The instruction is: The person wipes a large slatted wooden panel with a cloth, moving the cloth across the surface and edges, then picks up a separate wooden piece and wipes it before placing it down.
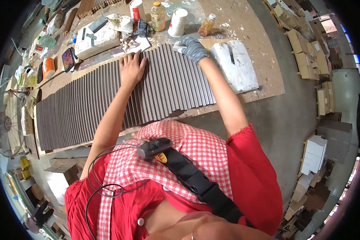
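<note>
A long row of dark grey-brown strips [88,102] lies side by side across the workbench, their ends slightly uneven along the near edge. My bare left hand [132,71] rests on the strips near their far ends, fingers stretched out and a little apart. At the far right end of the row is my right hand [194,49], in a grey knitted glove. Its fingers are curled around a small pale piece [179,48] by the strips' far edge; what that piece is, I cannot make out. A white paint-marked block [244,66] lies just right of the glove.
Behind the strips stand two white cups [178,23] [137,11], a yellow-capped bottle [158,18] and a small bottle [207,25]. A white wrapped package [104,45] and a phone [68,60] lie farther left. A fan [8,122] stands left of the workbench [264,52].
</note>
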Motion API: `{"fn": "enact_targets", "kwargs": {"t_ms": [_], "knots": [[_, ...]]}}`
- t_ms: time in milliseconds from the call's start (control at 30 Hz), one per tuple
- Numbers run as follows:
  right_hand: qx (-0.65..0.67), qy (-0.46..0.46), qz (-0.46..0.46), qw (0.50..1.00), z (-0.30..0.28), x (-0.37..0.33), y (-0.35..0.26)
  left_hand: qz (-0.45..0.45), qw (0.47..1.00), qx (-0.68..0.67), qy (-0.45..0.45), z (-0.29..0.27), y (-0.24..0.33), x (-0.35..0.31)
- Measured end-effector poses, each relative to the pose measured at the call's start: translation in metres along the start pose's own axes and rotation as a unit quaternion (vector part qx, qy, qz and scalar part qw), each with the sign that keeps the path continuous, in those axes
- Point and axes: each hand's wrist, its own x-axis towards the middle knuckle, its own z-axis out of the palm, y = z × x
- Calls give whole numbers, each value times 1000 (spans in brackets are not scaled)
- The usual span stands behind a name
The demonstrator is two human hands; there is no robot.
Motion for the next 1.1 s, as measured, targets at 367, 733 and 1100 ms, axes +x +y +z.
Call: {"fn": "enact_targets", "kwargs": {"t_ms": [367,733,1100], "knots": [[-8,-130,-54,990,-29,-218,-33,-7,1000,6,-16,2,1,-1],[0,-11,-58,998,-28,-220,-3,5,1000,-20,-8,7,-2,-3],[-63,85,38,994,1,-34,17,25,998,-4,-53,36,-29,9]]}}
